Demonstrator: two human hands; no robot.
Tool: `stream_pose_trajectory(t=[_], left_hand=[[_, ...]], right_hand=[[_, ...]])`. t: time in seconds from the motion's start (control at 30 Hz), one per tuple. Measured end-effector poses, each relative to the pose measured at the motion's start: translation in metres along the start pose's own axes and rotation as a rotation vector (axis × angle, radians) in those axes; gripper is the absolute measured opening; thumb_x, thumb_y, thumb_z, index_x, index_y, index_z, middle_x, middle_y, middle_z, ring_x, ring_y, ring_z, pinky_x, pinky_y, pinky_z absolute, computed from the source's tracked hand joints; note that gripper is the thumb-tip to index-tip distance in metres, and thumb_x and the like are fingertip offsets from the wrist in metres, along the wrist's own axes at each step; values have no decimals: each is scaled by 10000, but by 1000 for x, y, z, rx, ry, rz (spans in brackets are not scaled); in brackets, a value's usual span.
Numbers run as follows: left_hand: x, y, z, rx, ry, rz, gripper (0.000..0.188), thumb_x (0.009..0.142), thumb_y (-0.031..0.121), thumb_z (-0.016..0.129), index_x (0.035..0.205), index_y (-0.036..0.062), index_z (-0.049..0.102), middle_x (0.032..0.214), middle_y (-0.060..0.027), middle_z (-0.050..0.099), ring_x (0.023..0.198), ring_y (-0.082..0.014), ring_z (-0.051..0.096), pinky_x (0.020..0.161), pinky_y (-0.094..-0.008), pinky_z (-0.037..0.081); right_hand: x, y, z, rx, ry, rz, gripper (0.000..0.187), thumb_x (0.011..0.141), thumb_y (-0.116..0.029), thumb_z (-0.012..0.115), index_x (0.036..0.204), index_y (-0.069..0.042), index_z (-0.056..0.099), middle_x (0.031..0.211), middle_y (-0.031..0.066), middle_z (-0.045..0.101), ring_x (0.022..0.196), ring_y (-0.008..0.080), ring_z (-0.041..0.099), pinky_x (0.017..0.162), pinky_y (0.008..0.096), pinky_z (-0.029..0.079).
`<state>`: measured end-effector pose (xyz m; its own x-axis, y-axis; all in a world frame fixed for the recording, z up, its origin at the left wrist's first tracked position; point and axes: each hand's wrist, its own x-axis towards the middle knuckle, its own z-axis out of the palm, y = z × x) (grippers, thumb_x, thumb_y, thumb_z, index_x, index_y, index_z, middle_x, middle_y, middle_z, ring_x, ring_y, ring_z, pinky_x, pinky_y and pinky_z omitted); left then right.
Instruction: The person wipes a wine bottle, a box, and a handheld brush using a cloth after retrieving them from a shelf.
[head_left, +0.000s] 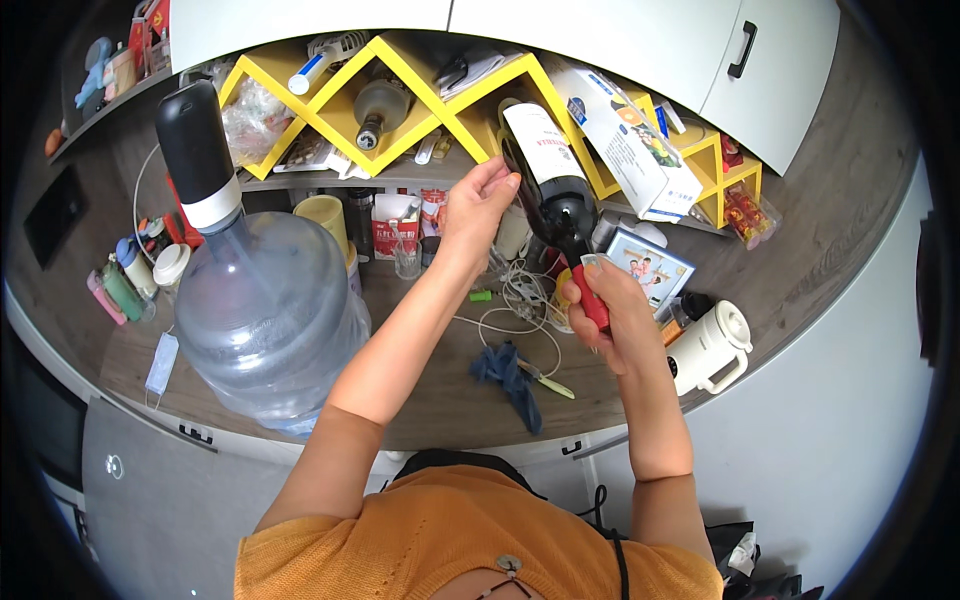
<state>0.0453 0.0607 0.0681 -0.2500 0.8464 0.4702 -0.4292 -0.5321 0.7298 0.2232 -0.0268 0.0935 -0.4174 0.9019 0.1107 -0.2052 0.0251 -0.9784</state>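
Note:
A dark wine bottle (566, 210) with a white label tilts across the front of the yellow rack, its base up toward a compartment and its red-wrapped neck down toward me. My right hand (618, 308) is wrapped around that red neck. At the bottle's left side, my left hand (478, 208) is raised with its fingers pressed together. Its fingertips come right up to the glass; whether they pinch anything is hidden. Another bottle (382, 108) lies in a rack compartment to the left, mouth outward.
The yellow zigzag rack (440, 112) hangs under white cabinets. A large water jug (262, 310) with a black pump (200, 145) stands at left. On the counter are tangled white cables (528, 290), a dark blue cloth (508, 378), a photo frame (648, 268) and a cream kettle (708, 350).

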Motion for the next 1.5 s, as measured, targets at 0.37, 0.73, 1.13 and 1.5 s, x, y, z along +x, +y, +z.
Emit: stream_pose_trajectory(t=[0.37, 0.73, 1.13, 1.5], left_hand=[[46, -21, -22, 46, 43, 32, 417, 876, 88, 582, 1236, -85, 461, 1090, -106, 588, 963, -126, 553, 849, -229, 435], [57, -22, -25, 192, 70, 96, 357, 828, 54, 609, 1152, -78, 541, 1095, -146, 589, 1014, -186, 568, 880, -274, 435], [66, -45, -28, 258, 170, 227, 390, 742, 0, 680, 1111, -51, 564, 1056, -118, 510, 938, -172, 545, 778, -263, 479], [80, -56, -33, 302, 180, 280, 255, 799, -24, 623, 1050, -3, 582, 858, -25, 537, 726, -60, 494, 664, -185, 435]], right_hand=[[63, -14, 8, 86, -4, 60, 185, 891, -207, 480, 873, -23, 478, 754, 58, 531, 479, 76, 425, 315, 177, 228], [108, -13, 13, 146, 34, 73, 147, 880, -167, 475, 843, -26, 459, 728, 67, 529, 470, 83, 442, 305, 182, 237], [157, -5, 16, 102, 43, 101, 177, 905, -190, 453, 879, -15, 456, 745, 64, 537, 476, 72, 441, 313, 165, 255], [168, -9, 11, -33, -22, 138, 265, 897, -316, 494, 891, -57, 548, 767, 25, 594, 520, 92, 490, 398, 191, 298]])
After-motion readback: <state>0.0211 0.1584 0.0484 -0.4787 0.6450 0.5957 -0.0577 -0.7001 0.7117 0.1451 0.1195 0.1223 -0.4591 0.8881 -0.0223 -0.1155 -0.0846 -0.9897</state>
